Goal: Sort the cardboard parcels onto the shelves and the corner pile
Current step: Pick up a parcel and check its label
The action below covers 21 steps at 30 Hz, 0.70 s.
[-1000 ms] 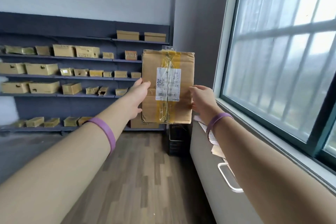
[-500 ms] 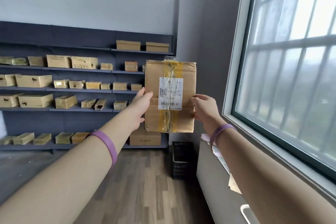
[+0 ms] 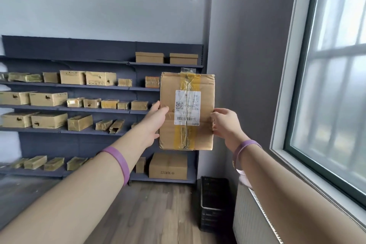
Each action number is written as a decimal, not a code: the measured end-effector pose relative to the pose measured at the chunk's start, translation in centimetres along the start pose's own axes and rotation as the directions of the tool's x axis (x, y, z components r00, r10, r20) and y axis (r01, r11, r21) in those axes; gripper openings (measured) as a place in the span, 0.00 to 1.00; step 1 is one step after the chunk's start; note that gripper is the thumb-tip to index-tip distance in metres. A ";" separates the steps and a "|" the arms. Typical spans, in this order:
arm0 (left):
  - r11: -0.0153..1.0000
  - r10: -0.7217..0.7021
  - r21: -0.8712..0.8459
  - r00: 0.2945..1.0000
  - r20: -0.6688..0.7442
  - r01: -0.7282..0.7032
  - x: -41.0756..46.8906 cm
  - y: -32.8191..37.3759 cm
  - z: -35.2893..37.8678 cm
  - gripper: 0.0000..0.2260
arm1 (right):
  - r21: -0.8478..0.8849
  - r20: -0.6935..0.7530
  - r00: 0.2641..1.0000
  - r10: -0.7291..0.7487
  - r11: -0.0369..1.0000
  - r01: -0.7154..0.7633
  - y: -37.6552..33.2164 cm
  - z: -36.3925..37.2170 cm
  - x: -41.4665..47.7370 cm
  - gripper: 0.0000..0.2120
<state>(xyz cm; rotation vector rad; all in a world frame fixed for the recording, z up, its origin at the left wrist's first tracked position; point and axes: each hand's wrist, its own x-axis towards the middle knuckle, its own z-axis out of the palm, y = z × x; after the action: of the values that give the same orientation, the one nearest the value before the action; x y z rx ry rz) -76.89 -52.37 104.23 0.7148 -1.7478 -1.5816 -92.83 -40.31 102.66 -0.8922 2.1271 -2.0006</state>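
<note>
The parcel [image 3: 187, 112] has hardly moved before the shelves [image 3: 99, 109], both arms outstretched. Left hand [image 3: 156, 123] clasps its nine-o'clock edge, right hand [image 3: 223, 125] its three-o'clock edge, thumbs in front.

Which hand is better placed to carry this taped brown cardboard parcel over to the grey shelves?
Probably the left. The left hand grips the edge of the taped brown cardboard parcel on the side facing the grey shelves; the right hand holds the window-side edge.

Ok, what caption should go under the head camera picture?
Left hand and right hand hold a labelled cardboard parcel up before the shelves.
</note>
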 end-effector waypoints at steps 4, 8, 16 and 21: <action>1.000 0.003 0.003 1.000 -0.001 -0.003 5.8 -0.4 2.1 0.25 | 0.022 0.006 1.000 0.006 1.000 -0.006 2.1 0.8 6.1 0.10; 1.000 0.001 0.016 1.000 -0.004 -0.001 11.7 -1.1 3.0 0.25 | 0.036 0.002 1.000 0.013 0.999 -0.013 4.4 2.3 11.7 0.11; 1.000 0.019 0.020 0.999 0.048 -0.020 24.8 -3.5 3.5 0.25 | -0.032 -0.029 0.999 -0.031 0.999 0.030 7.9 7.0 22.6 0.10; 0.999 0.039 0.021 0.996 0.080 -0.041 35.6 -4.5 3.8 0.25 | -0.055 -0.067 0.997 -0.038 0.998 0.035 10.1 10.7 31.2 0.11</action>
<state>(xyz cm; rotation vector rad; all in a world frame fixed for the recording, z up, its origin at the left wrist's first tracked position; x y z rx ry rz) -102.40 -77.85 103.62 0.6313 -1.8290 -1.5854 -117.33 -64.52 101.74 -0.8896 2.2260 -2.0284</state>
